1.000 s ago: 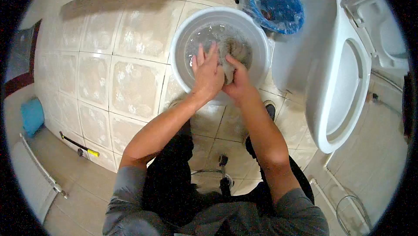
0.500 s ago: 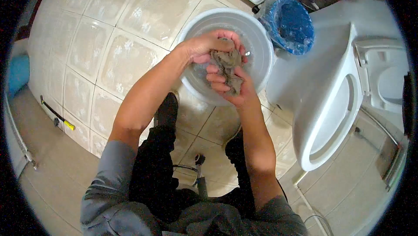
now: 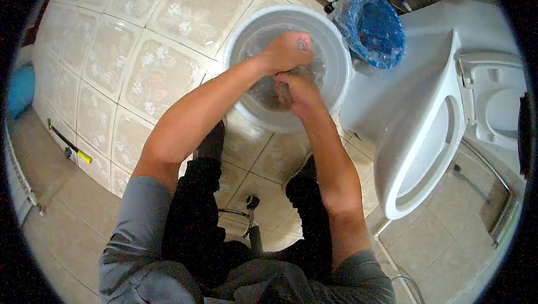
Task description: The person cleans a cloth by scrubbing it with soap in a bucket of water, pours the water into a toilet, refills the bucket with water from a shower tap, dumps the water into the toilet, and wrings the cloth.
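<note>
Left hand point(image 3: 287, 52) and right hand point(image 3: 298, 90) have been turned inward since earlier frame; cloth point(image 3: 284, 94), mostly hidden, is clenched by both over basin point(image 3: 337, 74). Floor point(image 3: 168, 74) could be splashed if cloth is squeezed too hard.

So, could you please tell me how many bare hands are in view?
2. The bare left hand is over the round white plastic basin; the bare right hand is also over it, just lower in the picture. No other hand shows.
</note>
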Motion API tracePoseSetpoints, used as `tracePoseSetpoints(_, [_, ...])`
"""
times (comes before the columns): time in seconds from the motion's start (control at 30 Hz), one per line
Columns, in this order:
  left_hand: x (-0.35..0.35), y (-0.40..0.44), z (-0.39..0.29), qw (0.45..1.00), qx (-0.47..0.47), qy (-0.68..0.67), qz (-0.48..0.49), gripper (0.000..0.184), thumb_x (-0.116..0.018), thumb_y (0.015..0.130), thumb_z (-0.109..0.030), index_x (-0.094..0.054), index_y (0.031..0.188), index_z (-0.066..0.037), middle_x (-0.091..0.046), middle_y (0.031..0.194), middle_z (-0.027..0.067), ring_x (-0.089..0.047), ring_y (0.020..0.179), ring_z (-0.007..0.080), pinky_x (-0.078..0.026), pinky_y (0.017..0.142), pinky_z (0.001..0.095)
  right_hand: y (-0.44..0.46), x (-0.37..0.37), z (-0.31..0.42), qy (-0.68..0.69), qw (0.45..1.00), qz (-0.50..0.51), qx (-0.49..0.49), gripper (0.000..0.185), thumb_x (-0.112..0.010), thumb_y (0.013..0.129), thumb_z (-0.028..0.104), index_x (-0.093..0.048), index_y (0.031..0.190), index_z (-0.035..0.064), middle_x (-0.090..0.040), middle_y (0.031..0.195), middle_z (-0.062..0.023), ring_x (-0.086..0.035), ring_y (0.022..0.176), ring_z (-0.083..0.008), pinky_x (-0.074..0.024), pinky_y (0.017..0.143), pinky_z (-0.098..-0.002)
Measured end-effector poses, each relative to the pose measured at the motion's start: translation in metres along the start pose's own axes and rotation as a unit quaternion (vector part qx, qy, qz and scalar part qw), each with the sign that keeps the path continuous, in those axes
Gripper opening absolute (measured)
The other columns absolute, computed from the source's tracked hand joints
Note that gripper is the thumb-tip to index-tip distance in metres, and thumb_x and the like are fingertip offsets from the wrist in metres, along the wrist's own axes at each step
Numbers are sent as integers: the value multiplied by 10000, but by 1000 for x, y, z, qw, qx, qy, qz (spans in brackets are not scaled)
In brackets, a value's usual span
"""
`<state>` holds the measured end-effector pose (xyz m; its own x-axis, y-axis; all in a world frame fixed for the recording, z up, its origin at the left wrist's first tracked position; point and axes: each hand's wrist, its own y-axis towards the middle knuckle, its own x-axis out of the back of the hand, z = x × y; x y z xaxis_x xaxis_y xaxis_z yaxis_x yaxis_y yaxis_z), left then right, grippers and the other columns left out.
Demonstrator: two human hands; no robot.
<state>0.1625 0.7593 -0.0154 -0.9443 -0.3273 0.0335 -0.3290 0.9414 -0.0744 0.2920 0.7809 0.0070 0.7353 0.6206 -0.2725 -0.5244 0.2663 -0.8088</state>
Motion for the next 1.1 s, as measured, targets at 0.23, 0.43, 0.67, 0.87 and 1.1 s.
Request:
tracePoseSetpoints(0.23, [-32, 1, 41, 938, 14, 217, -269, 331, -717, 788, -342, -579, 748, -44, -631, 779, 197, -617, 784, 350, -469, 736, 463, 61, 28, -25, -576, 751, -170, 275, 383, -693, 835, 219, -621, 1174, 57, -681, 1056, -96, -650, 939, -288, -503, 778, -437])
tracePoseSetpoints(0.43, [7, -25, -19, 996, 23, -68, -55, 488, -626, 901, -378, -536, 1256, -55, -635, 1157, 159, -615, 1027, 322, -469, 939, 434, 3, 25, 11, -239, 950, -7, 201, 415, -680, 866, 288, -608, 1162, 5, -673, 1097, -96, -654, 953, -253, -526, 765, -413])
tracePoseSetpoints(0.67, [20, -10, -51, 919, 12, -330, 216, 516, -607, 934, -395, -542, 1364, -118, -661, 1124, 44, -616, 922, 104, -484, 636, 188, -39, 4, 23, 304, 824, 475, -58, 477, -638, 903, 284, -478, 1269, 23, -502, 913, -83, -446, 642, -123, -365, 392, -188])
tracePoseSetpoints(0.87, [11, -9, -63, 983, 0, -123, 138, 326, -612, 897, -249, -686, 1164, -77, -684, 923, 57, -623, 832, 134, -502, 748, 279, -33, 11, 27, 224, 904, 350, -99, 213, -623, 904, 206, -534, 965, 23, -422, 725, -18, -422, 572, -103, -311, 365, -179])
tracePoseSetpoints(1.1, [-16, 3, -26, 990, -77, 112, -25, 196, -586, 879, -163, -701, 989, -49, -677, 826, 73, -646, 762, 145, -521, 720, 315, 0, 19, -9, -70, 995, -15, 73, 142, -635, 841, 209, -631, 811, 71, -600, 693, -59, -550, 582, -169, -448, 503, -326])
